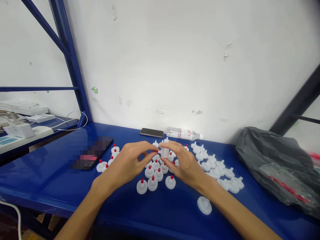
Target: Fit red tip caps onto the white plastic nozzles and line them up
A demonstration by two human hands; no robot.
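My right hand [183, 160] grips a white translucent nozzle piece [165, 152] by its wide body, turned on its side with the spout to the left. At that spout, my left hand [136, 155] pinches a small red cap [157, 151] between thumb and fingers. Below and around both hands stand several white nozzle pieces [142, 187] with red caps on their tips. To the right lies a group of white nozzle pieces [215, 173] without red caps. One uncapped nozzle piece [204, 205] lies apart, near my right forearm.
Against the wall lie a phone [151, 132] and a clear plastic bottle [183, 133]. Another dark phone [96, 153] is on the left of the blue table [120, 213]. A black plastic bag [265, 160] with a clear bag of red pieces [290, 188] sits at the right.
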